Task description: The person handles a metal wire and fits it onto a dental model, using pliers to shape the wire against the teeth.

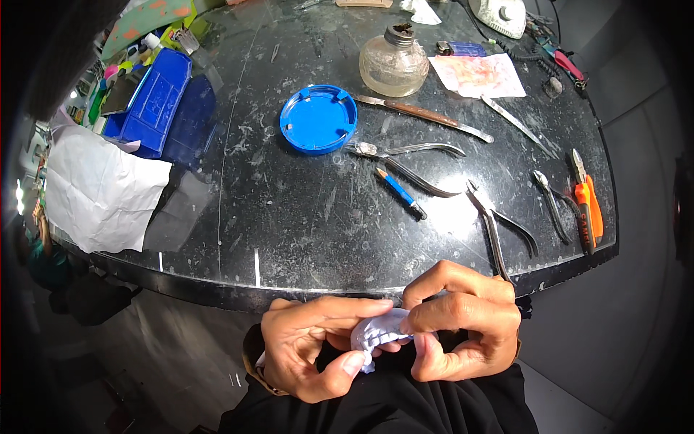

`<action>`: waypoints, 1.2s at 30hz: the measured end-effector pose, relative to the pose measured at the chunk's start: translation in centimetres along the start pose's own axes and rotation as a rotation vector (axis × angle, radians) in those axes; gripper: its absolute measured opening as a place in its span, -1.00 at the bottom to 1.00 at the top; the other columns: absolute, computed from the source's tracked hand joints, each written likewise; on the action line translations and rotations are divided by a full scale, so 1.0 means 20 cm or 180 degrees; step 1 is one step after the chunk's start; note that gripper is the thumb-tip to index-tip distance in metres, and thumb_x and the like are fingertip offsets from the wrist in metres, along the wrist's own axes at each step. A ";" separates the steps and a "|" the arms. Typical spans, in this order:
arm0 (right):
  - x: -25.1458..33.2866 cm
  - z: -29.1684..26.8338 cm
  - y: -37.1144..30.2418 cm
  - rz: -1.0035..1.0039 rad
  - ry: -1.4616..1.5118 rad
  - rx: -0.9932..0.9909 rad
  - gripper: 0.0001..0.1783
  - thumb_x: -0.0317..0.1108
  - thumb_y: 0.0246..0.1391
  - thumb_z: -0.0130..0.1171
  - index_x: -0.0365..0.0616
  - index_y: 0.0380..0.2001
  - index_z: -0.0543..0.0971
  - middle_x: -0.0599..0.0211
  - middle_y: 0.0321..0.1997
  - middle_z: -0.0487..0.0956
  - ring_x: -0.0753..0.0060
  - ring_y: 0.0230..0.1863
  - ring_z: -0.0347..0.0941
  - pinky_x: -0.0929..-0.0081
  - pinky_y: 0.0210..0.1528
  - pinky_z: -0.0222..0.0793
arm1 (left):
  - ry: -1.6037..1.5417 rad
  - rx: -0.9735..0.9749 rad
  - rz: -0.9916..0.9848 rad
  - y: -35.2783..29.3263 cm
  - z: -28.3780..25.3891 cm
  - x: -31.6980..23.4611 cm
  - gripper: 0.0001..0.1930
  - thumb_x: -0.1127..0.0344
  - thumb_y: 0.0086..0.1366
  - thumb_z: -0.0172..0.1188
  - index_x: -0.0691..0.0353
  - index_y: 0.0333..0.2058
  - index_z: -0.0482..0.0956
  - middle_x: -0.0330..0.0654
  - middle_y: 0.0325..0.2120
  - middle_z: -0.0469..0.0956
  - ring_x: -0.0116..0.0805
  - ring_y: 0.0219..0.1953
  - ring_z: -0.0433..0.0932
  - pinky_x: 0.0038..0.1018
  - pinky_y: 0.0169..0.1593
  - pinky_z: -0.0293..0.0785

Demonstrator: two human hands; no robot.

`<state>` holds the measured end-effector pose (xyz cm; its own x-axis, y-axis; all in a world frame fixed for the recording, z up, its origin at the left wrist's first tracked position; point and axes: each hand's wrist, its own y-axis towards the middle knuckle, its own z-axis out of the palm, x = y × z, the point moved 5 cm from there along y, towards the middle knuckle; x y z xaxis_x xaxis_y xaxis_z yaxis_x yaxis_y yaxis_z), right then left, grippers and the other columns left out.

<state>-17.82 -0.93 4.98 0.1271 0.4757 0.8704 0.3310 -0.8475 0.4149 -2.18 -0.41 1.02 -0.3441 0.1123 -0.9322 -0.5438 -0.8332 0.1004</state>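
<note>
Just in front of the table's near edge, I hold a pale lilac dental cast (383, 329) with a row of teeth showing. My left hand (307, 347) grips its left side, the thumb low near the front and the index finger stretched along the top. On the other side, my right hand (463, 325) has its fingers curled onto the cast's right end. Those fingers cover that end, so I cannot tell whether a small piece is pinched there too. Beyond my right hand, pliers (491, 224) lie with one handle reaching the table's edge.
On the dark table (289, 231) lie a blue round lid (318, 119), a short blue pencil (401, 194), more pliers (412, 170), orange-handled pliers (589, 206) and a wooden-handled knife (426, 112). A glass burner (394, 65) stands behind. White paper (105, 192) and a blue box (155, 105) occupy the left.
</note>
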 end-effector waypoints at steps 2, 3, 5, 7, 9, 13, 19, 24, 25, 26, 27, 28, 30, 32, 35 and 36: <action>0.01 0.00 0.00 0.0004 -0.0066 0.0041 -0.88 -0.51 -0.26 0.21 -0.29 -0.54 0.53 0.11 -0.53 0.50 0.56 -0.65 0.41 0.68 -0.66 0.31 | -0.0043 -0.0004 0.0092 -0.01 0.00 0.00 -0.56 0.56 0.02 0.06 0.59 -0.06 0.33 0.17 -0.29 0.54 -0.23 -0.27 0.60 -0.44 -0.18 0.55; 0.02 0.00 0.00 0.0012 -0.0136 0.0083 -0.89 -0.52 -0.26 0.21 -0.29 -0.54 0.54 0.11 -0.53 0.50 0.54 -0.64 0.42 0.67 -0.65 0.32 | -0.0092 -0.0007 0.0183 -0.01 0.01 -0.01 -0.57 0.58 0.02 0.03 0.60 -0.07 0.33 0.20 -0.27 0.52 -0.21 -0.26 0.59 -0.44 -0.17 0.55; 0.03 0.00 0.00 0.0041 -0.0208 0.0131 -0.89 -0.52 -0.27 0.21 -0.28 -0.54 0.54 0.13 -0.53 0.50 0.55 -0.65 0.43 0.68 -0.65 0.33 | -0.0404 -0.0036 0.0120 0.00 0.02 0.00 -0.60 0.60 0.03 0.01 0.60 -0.09 0.34 0.22 -0.26 0.51 -0.19 -0.22 0.58 -0.41 -0.12 0.52; 0.04 -0.01 -0.01 0.0072 -0.0284 0.0170 -0.88 -0.52 -0.28 0.21 -0.27 -0.54 0.55 0.14 -0.53 0.50 0.56 -0.65 0.43 0.69 -0.65 0.33 | -0.0717 -0.0057 0.0051 0.00 0.01 0.02 -0.63 0.61 0.04 -0.01 0.60 -0.12 0.35 0.24 -0.25 0.50 -0.18 -0.19 0.56 -0.38 -0.08 0.50; 0.02 -0.01 -0.02 0.0304 -0.0445 0.0283 -0.85 -0.45 -0.17 0.19 -0.10 -0.41 0.57 0.40 -0.44 0.42 0.61 -0.70 0.37 0.60 -0.75 0.26 | -0.1222 0.0107 -0.0116 0.00 0.01 0.05 -0.72 0.63 0.06 -0.05 0.58 -0.19 0.35 0.27 -0.23 0.48 -0.15 -0.12 0.53 -0.31 0.00 0.44; 0.04 -0.03 -0.02 0.0078 -0.0428 0.0544 -0.86 -0.39 -0.11 0.17 -0.08 -0.38 0.56 0.42 -0.43 0.41 0.58 -0.72 0.35 0.59 -0.78 0.24 | -0.1583 0.0488 -0.0464 0.00 0.02 0.10 -0.85 0.61 0.15 0.08 0.38 -0.29 0.36 0.12 -0.26 0.50 -0.31 -0.17 0.52 -0.40 -0.09 0.46; 0.08 -0.03 0.03 -0.0477 -0.0518 0.0822 -0.79 -0.51 -0.27 0.20 -0.12 -0.42 0.63 0.27 -0.39 0.50 0.65 -0.68 0.41 0.72 -0.75 0.28 | -0.1982 0.0447 -0.0379 0.01 0.08 0.11 -0.63 0.58 0.10 0.17 0.30 -0.15 0.25 -0.02 -0.25 0.46 -0.38 -0.15 0.46 -0.45 -0.07 0.37; 0.14 -0.10 0.01 -0.1302 -0.0587 -0.0485 -0.63 -0.50 -0.31 0.34 -0.16 -0.31 0.49 0.27 -0.39 0.56 0.33 -0.35 0.45 0.51 -0.30 0.42 | -0.1752 -0.0450 0.0410 0.03 0.09 0.06 -0.16 0.43 0.01 0.27 0.52 0.19 -0.05 0.03 -0.20 0.45 -0.20 -0.06 0.44 -0.25 0.06 0.30; 0.12 -0.07 -0.01 -0.1281 -0.0346 -0.0598 -0.70 -0.47 -0.30 0.35 -0.15 -0.39 0.52 0.30 -0.41 0.59 0.35 -0.35 0.47 0.53 -0.35 0.44 | -0.1645 -0.0267 0.0582 0.02 0.07 0.06 -0.17 0.43 0.01 0.27 0.53 0.18 -0.02 0.02 -0.21 0.45 -0.19 -0.05 0.43 -0.25 0.07 0.30; 0.11 -0.04 -0.03 -0.1276 -0.0105 -0.0708 -0.77 -0.44 -0.30 0.36 -0.14 -0.47 0.55 0.34 -0.43 0.61 0.37 -0.36 0.50 0.56 -0.39 0.46 | -0.1634 -0.0342 0.0689 0.00 0.07 0.06 -0.17 0.46 0.01 0.27 0.49 0.19 -0.02 -0.01 -0.20 0.45 -0.20 -0.02 0.39 -0.25 0.08 0.29; 0.10 -0.03 -0.02 -0.1269 -0.0115 -0.0676 -0.78 -0.45 -0.30 0.36 -0.14 -0.48 0.54 0.34 -0.43 0.61 0.38 -0.36 0.50 0.56 -0.41 0.46 | -0.1627 -0.0359 0.0689 0.00 0.07 0.06 -0.17 0.46 0.01 0.27 0.49 0.19 -0.02 -0.01 -0.20 0.45 -0.20 -0.02 0.39 -0.25 0.08 0.29; 0.11 -0.03 -0.02 -0.1259 -0.0132 -0.0644 -0.78 -0.45 -0.30 0.36 -0.13 -0.49 0.54 0.35 -0.43 0.61 0.38 -0.36 0.50 0.56 -0.42 0.46 | -0.1607 -0.0364 0.0830 0.00 0.07 0.05 -0.17 0.47 0.00 0.27 0.47 0.20 -0.02 -0.01 -0.19 0.44 -0.21 0.00 0.38 -0.25 0.08 0.28; 0.12 0.00 0.00 -0.1149 -0.0359 -0.0150 -0.35 -0.51 -0.44 0.46 -0.10 -0.30 0.23 0.21 -0.45 0.61 0.32 -0.34 0.51 0.51 -0.32 0.49 | -0.1627 -0.0327 0.0976 0.00 0.07 0.03 -0.16 0.51 -0.02 0.26 0.41 0.21 -0.01 -0.01 -0.17 0.43 -0.23 0.01 0.36 -0.27 0.08 0.28; 0.09 0.01 0.00 -0.1110 -0.0274 -0.0255 -0.53 -0.46 -0.37 0.41 -0.10 -0.42 0.31 0.28 -0.45 0.61 0.37 -0.36 0.51 0.53 -0.39 0.47 | -0.1568 -0.0300 0.0972 0.00 0.07 0.03 -0.17 0.51 -0.02 0.26 0.41 0.21 0.00 -0.01 -0.18 0.43 -0.23 0.01 0.36 -0.27 0.08 0.28; 0.08 -0.01 -0.01 -0.1073 -0.0080 -0.0481 -0.83 -0.39 -0.26 0.31 -0.11 -0.60 0.49 0.39 -0.44 0.60 0.44 -0.40 0.51 0.57 -0.49 0.44 | -0.1448 -0.0310 0.0951 0.00 0.07 0.02 -0.17 0.52 -0.02 0.26 0.42 0.21 0.00 -0.02 -0.20 0.44 -0.22 0.00 0.36 -0.28 0.07 0.28; 0.07 0.00 -0.01 -0.1054 -0.0068 -0.0464 -0.84 -0.39 -0.26 0.30 -0.11 -0.60 0.48 0.39 -0.44 0.60 0.44 -0.41 0.51 0.58 -0.49 0.43 | -0.1391 -0.0339 0.0929 0.00 0.07 0.02 -0.18 0.52 -0.02 0.25 0.43 0.20 0.00 -0.02 -0.20 0.44 -0.22 -0.01 0.37 -0.28 0.06 0.28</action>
<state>-17.76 -0.11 6.14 0.0552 0.7336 0.6773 0.2207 -0.6705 0.7083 -3.39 0.31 1.05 -0.7683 0.0639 -0.6368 -0.3050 -0.9113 0.2765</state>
